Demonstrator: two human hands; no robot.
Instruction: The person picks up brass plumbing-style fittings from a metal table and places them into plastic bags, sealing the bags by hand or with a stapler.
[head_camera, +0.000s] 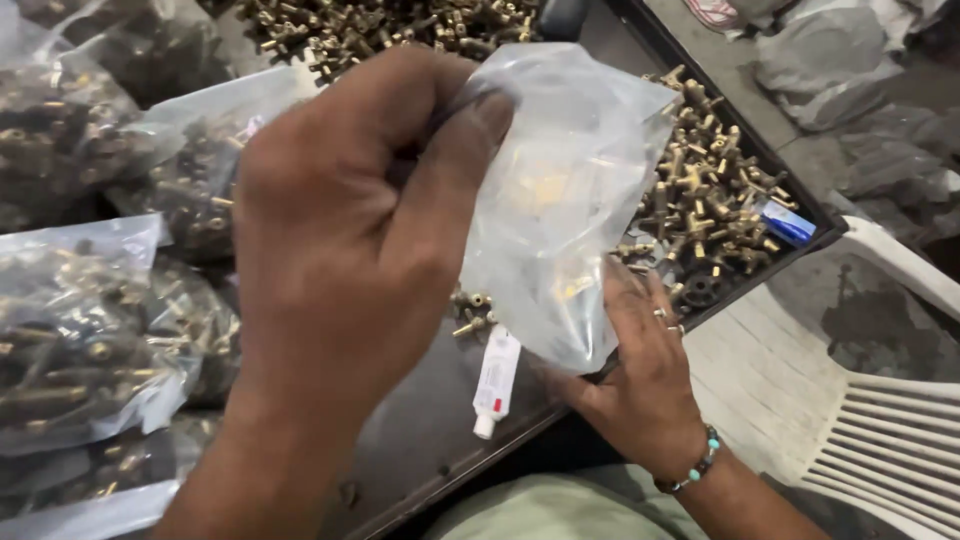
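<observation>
Left hand (340, 240) raised close to the camera, fingers (455, 170) curled tight and pinching the top edge of a clear plastic bag (560, 200). Bag hangs open-sided over the tabletop (420, 440), a few brass pieces faintly visible through the film. Right hand (640, 370) under the bag's lower end, fingers spread and loosely cupping it from below; rings on two fingers, beaded bracelet (690, 468) at the wrist. Loose brass fittings (710, 190) piled on the tabletop behind the bag. A small white tube (496, 382) lies just below the bag. Filled bags of fittings (80, 330) stacked at the left. White plastic chair (890, 440) to the right.
</observation>
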